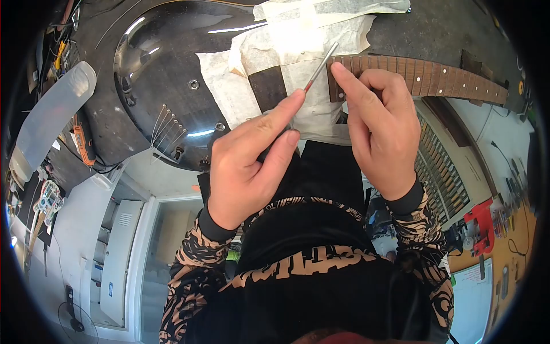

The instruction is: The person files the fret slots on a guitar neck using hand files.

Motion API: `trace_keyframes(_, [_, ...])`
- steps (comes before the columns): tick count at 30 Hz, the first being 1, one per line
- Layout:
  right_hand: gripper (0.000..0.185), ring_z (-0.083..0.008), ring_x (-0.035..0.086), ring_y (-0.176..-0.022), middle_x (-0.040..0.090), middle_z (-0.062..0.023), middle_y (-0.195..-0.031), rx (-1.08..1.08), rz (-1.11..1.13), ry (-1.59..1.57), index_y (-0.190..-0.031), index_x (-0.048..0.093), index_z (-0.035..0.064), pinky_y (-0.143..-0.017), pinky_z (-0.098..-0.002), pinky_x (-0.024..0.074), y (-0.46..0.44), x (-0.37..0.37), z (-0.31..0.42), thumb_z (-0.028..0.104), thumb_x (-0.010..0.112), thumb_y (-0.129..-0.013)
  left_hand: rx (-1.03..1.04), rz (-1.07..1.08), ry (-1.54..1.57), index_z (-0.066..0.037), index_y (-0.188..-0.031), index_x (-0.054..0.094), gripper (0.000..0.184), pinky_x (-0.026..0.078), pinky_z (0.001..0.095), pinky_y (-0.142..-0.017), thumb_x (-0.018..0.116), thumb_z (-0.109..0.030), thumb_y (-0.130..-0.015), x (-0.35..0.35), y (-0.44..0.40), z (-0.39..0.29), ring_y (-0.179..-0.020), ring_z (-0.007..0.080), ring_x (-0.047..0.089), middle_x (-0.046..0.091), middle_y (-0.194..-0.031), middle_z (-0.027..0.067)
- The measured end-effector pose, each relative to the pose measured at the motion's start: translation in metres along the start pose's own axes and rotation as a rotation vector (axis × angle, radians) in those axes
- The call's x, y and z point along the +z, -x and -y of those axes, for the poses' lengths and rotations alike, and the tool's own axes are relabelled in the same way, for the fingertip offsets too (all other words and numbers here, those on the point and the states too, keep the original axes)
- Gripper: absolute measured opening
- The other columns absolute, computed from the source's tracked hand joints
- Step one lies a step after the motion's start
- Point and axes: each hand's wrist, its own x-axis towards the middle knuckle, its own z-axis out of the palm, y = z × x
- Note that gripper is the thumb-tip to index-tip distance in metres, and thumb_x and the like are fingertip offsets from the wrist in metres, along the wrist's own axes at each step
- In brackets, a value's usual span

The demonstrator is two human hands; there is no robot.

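My left hand is closed around a slim grey metal rod, with the index finger stretched along it. A reddish part shows by the fingertip; the rest is hidden in my hand. The rod points up and away, over white masking paper on a glossy black electric guitar body. My right hand holds nothing visible. Its index fingertip touches the body end of the brown fretboard, while other fingers bend. A dark bare patch shows between the strips of paper.
Loose strings stick up from the guitar body. At the left are a curved translucent plastic piece and an orange tool with a cable. A rack of handled tools and a red tool are at the right.
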Motion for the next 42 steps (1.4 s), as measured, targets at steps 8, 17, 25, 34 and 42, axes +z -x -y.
trace_keyframes(8, [0.062, -0.0252, 0.065, -0.089, 0.063, -0.0059, -0.101, -0.009, 0.004, 0.009, -0.132, 0.076, 0.0134, -0.073, -0.0375, 0.0538, -0.001, 0.0, 0.0, -0.01, 0.071, -0.075, 0.012, 0.021, -0.129, -0.004, -0.142, 0.07, 0.048, 0.056, 0.0307, -0.075, 0.073, 0.001, -0.094, 0.004, 0.007, 0.005, -0.08, 0.0219, 0.073, 0.077, -0.101, 0.0144])
trace_keyframes(17, [0.063, -0.0258, 0.064, -0.088, 0.062, -0.0066, -0.1, -0.017, 0.01, -0.025, -0.134, 0.075, 0.0117, -0.072, -0.0379, 0.0533, 0.001, -0.008, -0.006, -0.011, 0.071, -0.075, 0.055, 0.061, -0.218, 0.001, -0.141, 0.069, 0.048, 0.056, 0.0295, -0.088, 0.074, 0.002, -0.093, -0.001, -0.009, -0.007, -0.097, 0.0227, 0.076, 0.078, -0.117, 0.0193])
trace_keyframes(25, [0.064, -0.0259, 0.064, -0.089, 0.061, -0.0066, -0.099, -0.003, 0.046, 0.008, -0.135, 0.074, 0.0126, -0.072, -0.0381, 0.0533, -0.002, -0.01, -0.006, -0.01, 0.071, -0.074, -0.014, -0.005, 0.058, -0.004, -0.144, 0.068, 0.047, 0.056, 0.0301, -0.079, 0.072, 0.0, -0.097, 0.013, 0.006, 0.005, -0.081, 0.022, 0.072, 0.078, -0.101, 0.0141])
trace_keyframes(34, [0.065, -0.0269, 0.064, -0.09, 0.061, -0.0068, -0.101, -0.003, 0.045, -0.012, -0.134, 0.075, 0.0122, -0.073, -0.0384, 0.0536, -0.001, -0.011, -0.007, -0.01, 0.071, -0.073, 0.078, 0.116, -0.551, -0.003, -0.143, 0.069, 0.051, 0.052, 0.0298, -0.071, 0.074, 0.004, -0.092, 0.006, -0.016, -0.021, -0.073, 0.0189, 0.065, 0.072, -0.095, 0.0119])
trace_keyframes(42, [0.066, -0.0265, 0.063, -0.089, 0.061, -0.0062, -0.101, -0.022, 0.063, -0.007, -0.134, 0.074, 0.0121, -0.072, -0.0384, 0.053, -0.003, -0.013, -0.008, -0.011, 0.071, -0.072, 0.016, -0.035, 0.07, -0.001, -0.144, 0.067, 0.047, 0.055, 0.0297, -0.08, 0.071, 0.002, -0.097, 0.012, 0.003, 0.003, -0.083, 0.0195, 0.071, 0.077, -0.102, 0.0154])
